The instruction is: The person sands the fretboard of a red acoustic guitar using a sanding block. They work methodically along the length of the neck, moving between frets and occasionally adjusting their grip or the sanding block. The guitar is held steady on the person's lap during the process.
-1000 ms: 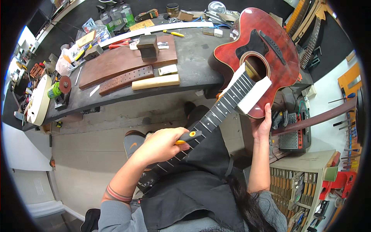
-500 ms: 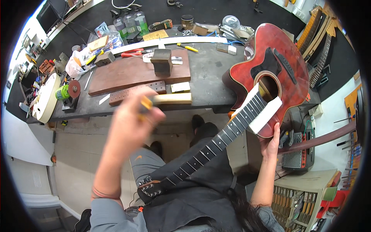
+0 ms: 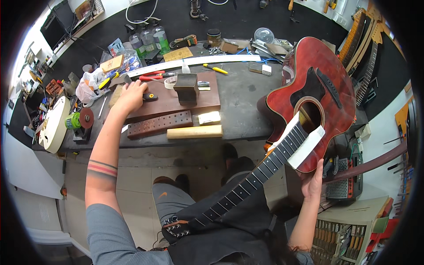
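A red acoustic guitar (image 3: pixel 338 66) lies tilted across my lap, its fretted neck (image 3: pixel 247 185) running down left to the headstock. White strips (image 3: pixel 309 148) flank the fretboard's end by the sound hole. My right hand (image 3: pixel 312 183) holds the guitar's body by its lower edge. Over the workbench, my left hand (image 3: pixel 131 96) is closed round a brush; tan bristles (image 3: pixel 115 95) show on one side, and what looks like its black and yellow handle end (image 3: pixel 150 97) on the other. The fingers hide its middle. It is at the left end of a brown board (image 3: pixel 207 95).
On the board stands a dark block (image 3: pixel 187 89). Nearer lie a drilled wooden bar (image 3: pixel 161 124) and a pale wooden stick (image 3: pixel 194 132). A green bench grinder (image 3: pixel 76 120) stands left. Bottles (image 3: pixel 160 39), red-handled pliers (image 3: pixel 152 75) and a long white strip (image 3: pixel 198 59) lie behind.
My left hand has moved away and left from above the bench's front edge to the board, carrying the brush. My right hand still supports the guitar, which sits slightly lower in view.
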The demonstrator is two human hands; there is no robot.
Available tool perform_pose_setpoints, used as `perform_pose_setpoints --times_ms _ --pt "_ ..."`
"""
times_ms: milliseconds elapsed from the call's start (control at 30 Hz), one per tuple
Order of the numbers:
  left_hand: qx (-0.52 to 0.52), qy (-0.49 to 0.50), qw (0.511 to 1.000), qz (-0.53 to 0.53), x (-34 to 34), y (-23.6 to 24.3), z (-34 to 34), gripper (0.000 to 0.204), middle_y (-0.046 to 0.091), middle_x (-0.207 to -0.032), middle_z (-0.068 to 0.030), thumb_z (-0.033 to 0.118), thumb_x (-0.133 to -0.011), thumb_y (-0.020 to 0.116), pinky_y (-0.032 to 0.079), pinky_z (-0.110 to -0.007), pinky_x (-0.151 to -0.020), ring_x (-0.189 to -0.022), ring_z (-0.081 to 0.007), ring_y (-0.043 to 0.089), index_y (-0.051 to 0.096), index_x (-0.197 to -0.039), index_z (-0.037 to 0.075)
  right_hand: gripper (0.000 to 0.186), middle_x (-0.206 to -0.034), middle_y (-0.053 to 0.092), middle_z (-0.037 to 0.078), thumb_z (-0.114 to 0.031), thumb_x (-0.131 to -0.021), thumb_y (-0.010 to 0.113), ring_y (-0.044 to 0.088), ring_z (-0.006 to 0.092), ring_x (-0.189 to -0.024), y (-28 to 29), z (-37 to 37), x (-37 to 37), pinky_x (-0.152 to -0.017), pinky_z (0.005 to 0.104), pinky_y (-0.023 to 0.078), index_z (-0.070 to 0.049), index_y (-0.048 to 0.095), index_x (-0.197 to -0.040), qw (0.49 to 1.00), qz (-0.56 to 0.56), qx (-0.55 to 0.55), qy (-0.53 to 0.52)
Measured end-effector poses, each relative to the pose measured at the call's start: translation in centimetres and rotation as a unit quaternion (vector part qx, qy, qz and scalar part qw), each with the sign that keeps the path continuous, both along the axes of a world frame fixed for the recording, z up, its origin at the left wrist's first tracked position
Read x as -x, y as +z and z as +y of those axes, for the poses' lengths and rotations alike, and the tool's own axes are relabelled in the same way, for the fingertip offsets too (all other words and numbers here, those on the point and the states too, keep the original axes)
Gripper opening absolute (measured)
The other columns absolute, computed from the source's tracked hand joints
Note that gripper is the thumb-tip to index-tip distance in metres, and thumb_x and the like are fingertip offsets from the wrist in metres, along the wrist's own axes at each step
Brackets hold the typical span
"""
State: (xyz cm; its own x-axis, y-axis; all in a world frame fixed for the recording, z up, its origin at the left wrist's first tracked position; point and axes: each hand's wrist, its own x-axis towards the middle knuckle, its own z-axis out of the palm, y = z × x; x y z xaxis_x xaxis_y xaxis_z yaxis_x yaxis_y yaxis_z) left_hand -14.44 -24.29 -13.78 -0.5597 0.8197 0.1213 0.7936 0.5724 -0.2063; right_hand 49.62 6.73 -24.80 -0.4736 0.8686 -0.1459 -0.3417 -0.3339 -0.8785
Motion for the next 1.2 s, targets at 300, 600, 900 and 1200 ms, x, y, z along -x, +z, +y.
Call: perform_pose_setpoints --times_ms 300,600,900,1200 --pt "-0.336 -0.156 0.921 -0.117 -8.0 8.0 5.4 0.022 0.064 -0.108 -0.017 -0.007 -0.09 0.05 0.053 -0.038 -0.094 -0.106 -0.0311 0.067 0.063 -0.107 -0.002 0.069 -0.158 0.057 0.006 -0.06 -0.111 0.056 0.055 0.0253 -0.144 0.5 -2.4 0.6 -0.114 0.0473 0.049 -0.013 0.047 -0.161 0.999 -0.027 -0.022 -0.012" --pt "-0.14 -0.261 0.946 -0.135 -20.8 1.5 4.7 0.036 0.064 -0.108 -0.0115 0.024 -0.089 0.082 0.049 -0.044 -0.092 -0.108 -0.0324 0.062 0.066 -0.117 0.007 0.064 -0.155 0.06 0.007 -0.054 -0.112 0.057 0.056 0.0249 -0.143 0.6 -2.9 0.5 -0.116 0.0495 0.049 -0.012 0.048 -0.16 0.999 -0.033 -0.029 -0.02" --pt "-0.164 -0.256 0.952 -0.042 -21.8 -1.4 4.4 0.041 0.062 -0.11 -0.0089 0.022 -0.087 0.082 0.04 -0.046 -0.099 -0.111 -0.0302 0.058 0.065 -0.121 0.007 0.057 -0.137 0.071 0.003 -0.05 -0.109 0.065 0.067 0.0177 -0.125 1.0 -2.0 2.8 -0.105 0.0386 0.054 -0.011 0.059 -0.151 0.998 0.002 -0.042 -0.052" --pt "-0.474 -0.199 0.77 -0.378 -26.7 1.9 4.0 0.035 0.06 -0.103 -0.0075 0.03 -0.114 0.057 0.048 -0.034 -0.076 -0.087 -0.0183 0.059 0.055 -0.137 0.003 0.061 -0.145 0.067 0.004 -0.047 -0.11 0.065 0.065 0.0193 -0.13 1.7 -0.1 3.1 -0.112 0.0398 0.049 -0.008 0.055 -0.155 0.996 0.032 -0.079 -0.02"
